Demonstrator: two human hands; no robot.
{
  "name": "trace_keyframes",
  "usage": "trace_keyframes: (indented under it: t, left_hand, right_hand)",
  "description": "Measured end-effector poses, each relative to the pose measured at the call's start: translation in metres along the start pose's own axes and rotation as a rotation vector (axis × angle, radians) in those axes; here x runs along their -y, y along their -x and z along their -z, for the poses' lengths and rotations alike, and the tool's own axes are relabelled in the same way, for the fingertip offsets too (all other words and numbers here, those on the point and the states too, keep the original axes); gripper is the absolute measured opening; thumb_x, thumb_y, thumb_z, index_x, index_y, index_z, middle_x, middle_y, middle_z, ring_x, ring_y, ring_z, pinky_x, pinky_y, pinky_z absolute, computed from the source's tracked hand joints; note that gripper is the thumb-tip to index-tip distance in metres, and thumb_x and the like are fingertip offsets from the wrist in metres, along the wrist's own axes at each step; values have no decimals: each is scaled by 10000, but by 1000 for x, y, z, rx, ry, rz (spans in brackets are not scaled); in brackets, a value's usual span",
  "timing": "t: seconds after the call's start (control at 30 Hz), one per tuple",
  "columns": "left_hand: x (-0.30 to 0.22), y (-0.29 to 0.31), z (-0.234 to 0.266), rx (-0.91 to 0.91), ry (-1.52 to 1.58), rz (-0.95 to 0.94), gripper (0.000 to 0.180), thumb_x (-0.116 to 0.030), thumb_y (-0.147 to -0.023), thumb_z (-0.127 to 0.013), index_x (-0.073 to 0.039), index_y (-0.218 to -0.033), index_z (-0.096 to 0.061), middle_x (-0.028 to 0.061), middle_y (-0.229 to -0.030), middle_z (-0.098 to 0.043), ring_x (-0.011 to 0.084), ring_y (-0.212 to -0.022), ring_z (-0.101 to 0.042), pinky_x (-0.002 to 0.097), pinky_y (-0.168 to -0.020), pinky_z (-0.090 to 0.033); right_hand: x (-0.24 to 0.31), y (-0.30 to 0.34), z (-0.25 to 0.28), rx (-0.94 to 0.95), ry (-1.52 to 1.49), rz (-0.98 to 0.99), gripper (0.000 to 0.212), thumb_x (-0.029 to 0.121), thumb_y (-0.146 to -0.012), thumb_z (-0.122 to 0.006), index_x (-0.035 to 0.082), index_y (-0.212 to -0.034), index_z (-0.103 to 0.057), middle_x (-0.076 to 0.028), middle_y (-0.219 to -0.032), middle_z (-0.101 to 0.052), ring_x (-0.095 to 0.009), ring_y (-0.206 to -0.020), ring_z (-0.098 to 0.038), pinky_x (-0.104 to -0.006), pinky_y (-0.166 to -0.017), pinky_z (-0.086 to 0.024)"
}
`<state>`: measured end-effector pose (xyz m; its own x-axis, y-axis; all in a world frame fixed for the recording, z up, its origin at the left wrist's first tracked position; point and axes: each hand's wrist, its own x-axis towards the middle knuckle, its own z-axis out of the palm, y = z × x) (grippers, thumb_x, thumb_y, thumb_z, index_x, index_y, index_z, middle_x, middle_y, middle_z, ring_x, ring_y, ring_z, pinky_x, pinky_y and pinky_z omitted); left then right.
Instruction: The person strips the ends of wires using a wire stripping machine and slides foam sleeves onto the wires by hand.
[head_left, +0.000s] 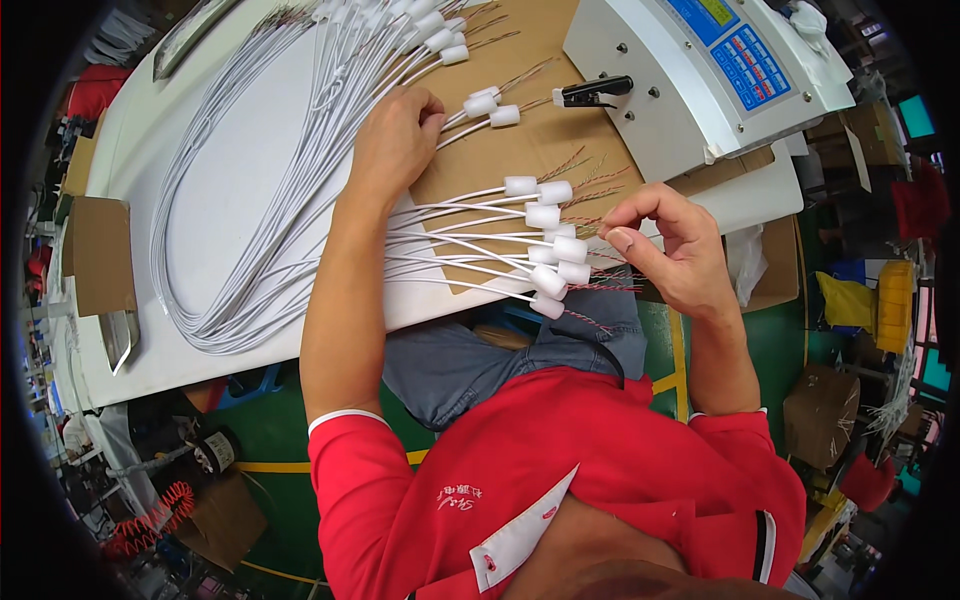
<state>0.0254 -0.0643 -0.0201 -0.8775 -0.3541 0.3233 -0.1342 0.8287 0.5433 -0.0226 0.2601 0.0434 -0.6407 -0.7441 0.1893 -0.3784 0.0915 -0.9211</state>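
"What's the left hand [393, 145] doing on your feed?"

"From my remote seat I see it curled over the white cables [205, 325], thumb side toward two of their white caps [543, 216]. I can't tell whether the fingers clasp a cable or just rest there. The long loop of the bundle sweeps out to the left of that hand."

"And the right hand [675, 240]?"

"Thumb and forefinger are drawn together, tips right by the thin twisted wires [588, 321] that stick out of the caps. I can't make out whether a strand is caught between them. A cluster of capped ends lies just left of that pinch, fanned toward it."

"Anything else near the hands?"

"I have a grey machine [640, 150] beyond the right hand, and its black clip [595, 92] juts toward the left one. Under the left hand's capped ends lies a tan sheet [480, 160]."
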Motion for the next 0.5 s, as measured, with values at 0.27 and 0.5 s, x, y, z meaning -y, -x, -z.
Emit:
trace_keyframes:
  t: [0.27, 0.5]
  left_hand:
    - [-6, -1, 7, 75, -40, 108, 176, -180, -890, -731, -11, -937, -748, 172, -928, -732, 338, -862, -701, 435, -781, -532]
    - [-2, -2, 1, -66, -92, 60, 183, -184, -895, -713, -18, -973, -709, 172, -874, -732, 344, -796, -702, 430, -757, -546]
  right_hand:
    - [0, 1, 1, 6, 20, -1, 138, 78, -895, -756, -7, -996, -712, -54, -892, -714, -139, -820, -617, -291, -781, -504]
    - [0, 0, 2, 2, 14, 0, 137, 82, -900, -751, -9, -995, -713, -51, -891, -715, -135, -821, -615, -288, -780, -505]
